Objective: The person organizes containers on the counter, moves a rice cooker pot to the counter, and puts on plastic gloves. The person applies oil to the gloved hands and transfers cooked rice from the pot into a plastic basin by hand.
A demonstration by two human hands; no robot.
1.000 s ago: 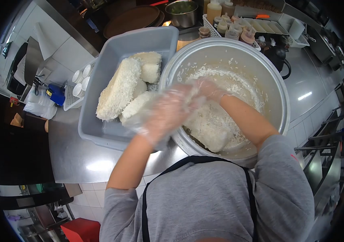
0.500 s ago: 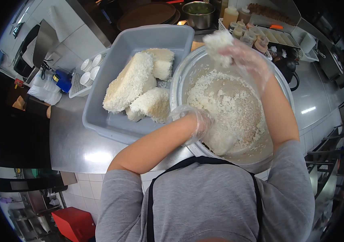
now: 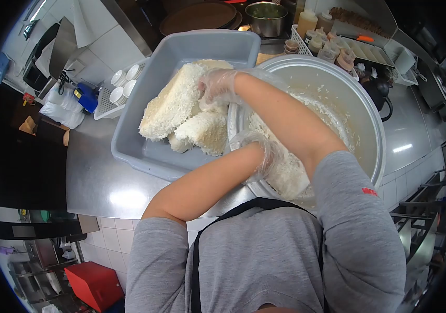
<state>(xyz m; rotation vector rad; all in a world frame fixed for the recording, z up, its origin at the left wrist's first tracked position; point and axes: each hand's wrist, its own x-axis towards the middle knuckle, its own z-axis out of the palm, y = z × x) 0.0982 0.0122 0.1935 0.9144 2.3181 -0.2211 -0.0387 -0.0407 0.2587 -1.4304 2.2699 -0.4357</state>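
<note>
My right hand [image 3: 219, 87], in a clear plastic glove, reaches across into the grey tub [image 3: 129, 152]. Its fingers curl over a white clump of rice [image 3: 211, 106], partly covered by the glove, among larger blocks of cooked rice [image 3: 171, 101]. My left hand [image 3: 267, 155], gloved as well, is at the near left rim of a big round metal pot [image 3: 372, 112]; its fingers are out of sight. Inside the pot, beside this hand, lies a whitish mass of rice [image 3: 289, 180], with loose grains on the wall. My right forearm hides much of the pot's contents.
A white basket with small white cups [image 3: 117, 95] stands left of the tub. Behind are round brown trays [image 3: 199, 18], a metal pot with green contents [image 3: 266, 20] and sauce bottles [image 3: 307, 22]. A black kettle-like vessel [image 3: 377, 96] sits right of the pot.
My right hand has swung left from above the pot's far side into the tub with the clump of rice. The left hand stays at the rim. The view has shifted slightly.
</note>
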